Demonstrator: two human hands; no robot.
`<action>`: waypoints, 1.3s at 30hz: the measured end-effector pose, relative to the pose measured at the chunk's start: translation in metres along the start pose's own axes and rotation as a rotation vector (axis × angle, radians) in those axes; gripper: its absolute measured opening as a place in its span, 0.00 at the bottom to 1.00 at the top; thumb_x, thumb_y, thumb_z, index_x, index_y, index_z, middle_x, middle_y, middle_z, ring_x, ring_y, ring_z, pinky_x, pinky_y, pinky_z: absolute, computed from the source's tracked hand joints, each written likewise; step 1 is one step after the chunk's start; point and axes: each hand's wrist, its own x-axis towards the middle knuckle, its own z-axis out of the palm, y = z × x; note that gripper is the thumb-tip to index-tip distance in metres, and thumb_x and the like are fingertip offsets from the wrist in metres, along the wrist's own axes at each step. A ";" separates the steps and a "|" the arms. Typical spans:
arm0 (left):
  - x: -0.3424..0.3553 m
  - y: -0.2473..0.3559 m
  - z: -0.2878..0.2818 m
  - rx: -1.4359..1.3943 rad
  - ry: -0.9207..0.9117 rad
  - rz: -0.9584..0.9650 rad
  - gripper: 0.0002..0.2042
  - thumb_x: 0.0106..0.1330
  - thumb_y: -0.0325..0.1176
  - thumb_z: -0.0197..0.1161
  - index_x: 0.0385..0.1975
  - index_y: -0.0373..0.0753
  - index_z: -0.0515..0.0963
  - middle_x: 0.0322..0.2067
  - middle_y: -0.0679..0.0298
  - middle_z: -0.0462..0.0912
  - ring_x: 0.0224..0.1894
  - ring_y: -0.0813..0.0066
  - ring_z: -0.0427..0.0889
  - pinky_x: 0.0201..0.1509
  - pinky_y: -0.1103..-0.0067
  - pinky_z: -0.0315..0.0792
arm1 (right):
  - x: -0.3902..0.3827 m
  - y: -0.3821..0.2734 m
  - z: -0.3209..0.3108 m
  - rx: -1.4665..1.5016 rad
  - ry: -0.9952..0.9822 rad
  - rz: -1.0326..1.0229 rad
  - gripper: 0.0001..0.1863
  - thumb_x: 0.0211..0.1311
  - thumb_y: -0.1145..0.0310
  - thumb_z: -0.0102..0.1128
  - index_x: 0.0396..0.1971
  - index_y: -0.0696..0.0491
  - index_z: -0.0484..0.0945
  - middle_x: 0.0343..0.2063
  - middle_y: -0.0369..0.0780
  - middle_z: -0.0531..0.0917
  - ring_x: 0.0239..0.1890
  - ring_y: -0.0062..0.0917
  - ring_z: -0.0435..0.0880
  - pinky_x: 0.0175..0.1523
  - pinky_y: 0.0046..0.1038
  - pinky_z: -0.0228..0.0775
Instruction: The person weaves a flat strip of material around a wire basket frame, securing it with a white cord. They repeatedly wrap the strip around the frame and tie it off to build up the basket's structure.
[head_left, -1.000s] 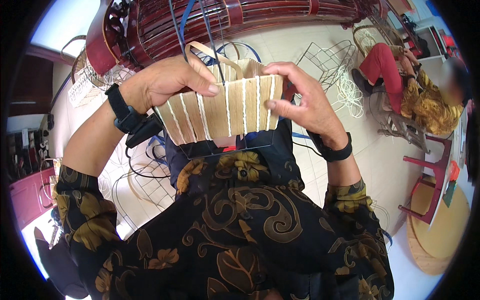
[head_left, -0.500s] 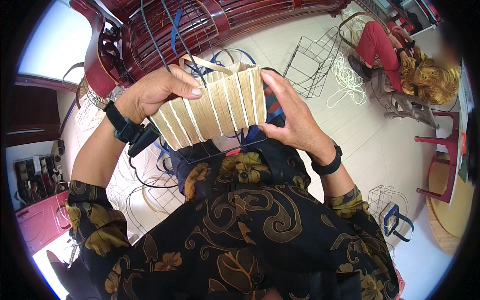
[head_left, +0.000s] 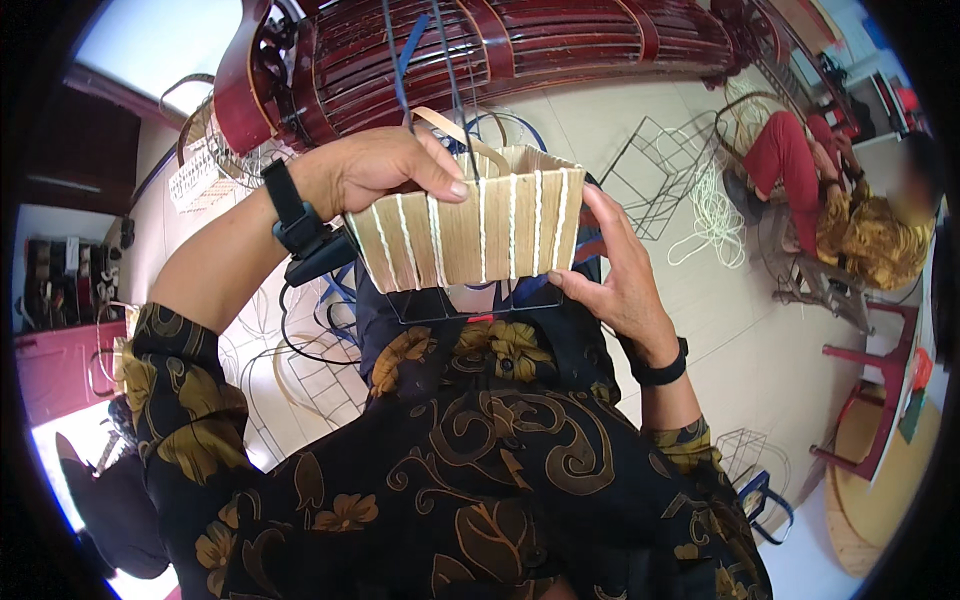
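I hold a small woven basket (head_left: 470,232) of tan strips and white cord on a wire frame, raised in front of my chest. My left hand (head_left: 385,170) grips its upper left rim, thumb over the front weave. My right hand (head_left: 610,270) clasps the right side, fingers on the lower right corner. A loose tan strip (head_left: 455,128) arcs over the basket's top. Bare black wire (head_left: 460,310) of the frame shows under the woven part.
A dark red slatted wooden bench (head_left: 480,45) stands ahead. Empty wire basket frames (head_left: 660,175) and white cord (head_left: 715,215) lie on the tiled floor. Another person (head_left: 850,215) sits at the right beside a red plastic stool (head_left: 870,400). More wire frames (head_left: 300,370) lie at left.
The basket has turned so its front face now faces me squarely and sits level. My right hand slid down to the lower right corner; my left hand stays on the top rim.
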 end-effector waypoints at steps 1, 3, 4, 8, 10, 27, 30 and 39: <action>0.000 0.000 0.000 -0.003 -0.002 0.001 0.09 0.57 0.26 0.77 0.34 0.30 0.87 0.34 0.58 0.89 0.35 0.73 0.86 0.44 0.77 0.79 | 0.000 -0.003 -0.001 0.021 -0.012 0.035 0.49 0.47 0.69 0.76 0.72 0.53 0.61 0.68 0.50 0.68 0.65 0.43 0.74 0.63 0.35 0.73; 0.002 -0.003 -0.002 0.003 -0.004 -0.012 0.09 0.57 0.27 0.76 0.35 0.31 0.87 0.32 0.59 0.89 0.33 0.74 0.86 0.43 0.78 0.79 | 0.004 -0.010 -0.004 -0.074 0.034 -0.028 0.49 0.47 0.68 0.76 0.72 0.52 0.62 0.68 0.49 0.69 0.67 0.44 0.71 0.68 0.40 0.67; 0.001 -0.004 0.000 0.009 -0.006 -0.015 0.09 0.58 0.29 0.75 0.35 0.31 0.88 0.32 0.60 0.89 0.32 0.76 0.85 0.42 0.79 0.78 | 0.006 -0.014 -0.005 -0.155 0.074 -0.086 0.49 0.46 0.68 0.76 0.72 0.52 0.62 0.68 0.48 0.69 0.67 0.45 0.70 0.68 0.41 0.66; 0.002 -0.007 0.001 -0.017 -0.009 -0.006 0.10 0.58 0.29 0.76 0.37 0.31 0.88 0.31 0.59 0.89 0.32 0.75 0.86 0.42 0.78 0.79 | 0.032 -0.039 -0.005 -0.344 0.142 -0.301 0.40 0.46 0.66 0.77 0.64 0.51 0.73 0.66 0.47 0.71 0.67 0.45 0.69 0.69 0.44 0.62; 0.004 -0.007 0.000 -0.047 -0.028 -0.031 0.11 0.56 0.29 0.77 0.38 0.31 0.88 0.33 0.58 0.89 0.33 0.73 0.86 0.42 0.76 0.80 | 0.044 -0.050 0.004 -0.360 0.118 -0.369 0.28 0.49 0.66 0.76 0.54 0.50 0.82 0.64 0.46 0.74 0.64 0.43 0.71 0.67 0.42 0.62; 0.014 -0.024 -0.022 -0.101 -0.384 -0.065 0.17 0.47 0.19 0.63 0.40 0.26 0.84 0.38 0.54 0.88 0.40 0.70 0.87 0.49 0.74 0.81 | 0.064 -0.064 0.045 -0.569 0.020 -0.412 0.17 0.56 0.67 0.73 0.46 0.48 0.85 0.51 0.41 0.82 0.54 0.36 0.77 0.63 0.39 0.60; 0.012 -0.023 -0.026 -0.082 -0.392 -0.077 0.20 0.47 0.19 0.63 0.44 0.24 0.83 0.39 0.52 0.88 0.39 0.69 0.87 0.47 0.74 0.81 | 0.067 -0.064 0.044 -0.587 0.009 -0.416 0.16 0.56 0.67 0.72 0.46 0.49 0.85 0.50 0.41 0.83 0.54 0.36 0.78 0.63 0.39 0.60; -0.012 -0.005 -0.031 0.322 -0.239 0.090 0.23 0.50 0.25 0.65 0.50 0.23 0.82 0.38 0.55 0.87 0.33 0.76 0.84 0.38 0.78 0.77 | 0.075 -0.061 0.043 -0.578 -0.005 -0.452 0.13 0.59 0.67 0.69 0.45 0.47 0.85 0.48 0.40 0.84 0.52 0.35 0.79 0.62 0.39 0.62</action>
